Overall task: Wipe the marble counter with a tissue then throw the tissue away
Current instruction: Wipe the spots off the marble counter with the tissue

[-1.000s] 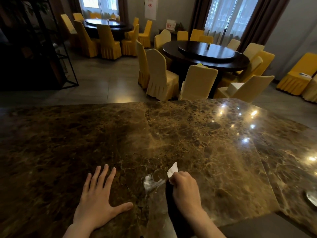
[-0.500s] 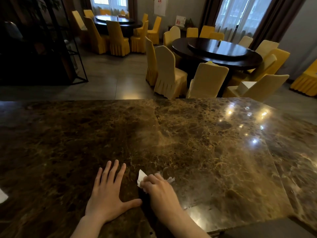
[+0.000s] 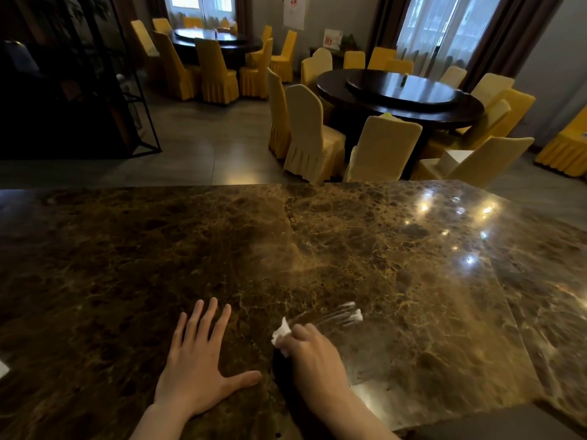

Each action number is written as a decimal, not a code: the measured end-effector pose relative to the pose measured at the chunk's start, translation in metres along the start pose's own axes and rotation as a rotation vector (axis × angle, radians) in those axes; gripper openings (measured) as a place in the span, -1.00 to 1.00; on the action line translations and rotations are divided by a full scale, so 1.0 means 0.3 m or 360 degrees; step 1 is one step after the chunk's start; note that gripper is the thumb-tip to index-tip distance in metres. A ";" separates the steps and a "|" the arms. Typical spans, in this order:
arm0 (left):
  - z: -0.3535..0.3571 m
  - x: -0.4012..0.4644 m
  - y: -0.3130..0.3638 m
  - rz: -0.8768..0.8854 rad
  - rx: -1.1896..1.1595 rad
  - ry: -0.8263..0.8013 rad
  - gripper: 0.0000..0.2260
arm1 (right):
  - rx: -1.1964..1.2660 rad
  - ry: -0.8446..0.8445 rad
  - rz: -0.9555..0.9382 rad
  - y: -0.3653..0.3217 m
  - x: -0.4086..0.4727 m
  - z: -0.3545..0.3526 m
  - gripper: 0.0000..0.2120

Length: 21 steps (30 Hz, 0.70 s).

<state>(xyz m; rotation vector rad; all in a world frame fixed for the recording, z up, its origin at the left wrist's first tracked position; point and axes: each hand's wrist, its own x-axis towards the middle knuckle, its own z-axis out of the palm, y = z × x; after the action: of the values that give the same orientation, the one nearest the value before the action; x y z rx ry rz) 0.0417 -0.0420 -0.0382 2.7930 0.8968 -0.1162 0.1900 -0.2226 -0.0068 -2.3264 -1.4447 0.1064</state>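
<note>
A dark brown marble counter [image 3: 349, 242] fills the lower half of the head view. My right hand [image 3: 313, 357] is closed around a crumpled white tissue [image 3: 281, 333] and presses it onto the marble near the front edge. Most of the tissue is hidden under my fingers. A pale smear with a small white streak [image 3: 351, 314] lies on the surface just right of the tissue. My left hand [image 3: 198, 360] rests flat on the counter, fingers spread, holding nothing, a short way left of the tissue.
A white scrap [image 3: 2, 368] shows at the counter's left edge. Beyond the counter stand two dark round dining tables [image 3: 413, 96] ringed with yellow and cream covered chairs [image 3: 309, 134], and a black metal shelf frame [image 3: 136, 90] at the left.
My right hand slid the tissue leftward towards my left hand, leaving a pale smear to its right. My left hand stayed flat. The camera view drifted slightly.
</note>
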 end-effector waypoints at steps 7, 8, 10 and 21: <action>-0.002 -0.004 -0.001 0.0013 -0.0064 0.0033 0.23 | -0.0260 0.0327 0.0646 0.231 0.052 -0.119 -0.79; -0.002 -0.005 -0.001 0.0013 -0.0065 0.0030 0.22 | -0.0230 0.0274 0.0546 0.181 0.051 -0.097 -0.79; -0.003 -0.003 0.002 0.0012 -0.0068 0.0031 0.22 | -0.0138 0.0142 0.0307 0.072 0.026 -0.043 -0.80; -0.021 -0.003 0.015 -0.0018 -0.0035 -0.0020 0.23 | -0.0196 0.0401 0.0884 0.352 0.018 -0.175 -0.74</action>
<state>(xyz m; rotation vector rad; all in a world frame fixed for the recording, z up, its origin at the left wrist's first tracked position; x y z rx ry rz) 0.0438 -0.0447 -0.0311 2.7641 0.9053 -0.1247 0.2957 -0.2741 0.0028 -2.6653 -0.6796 -0.1226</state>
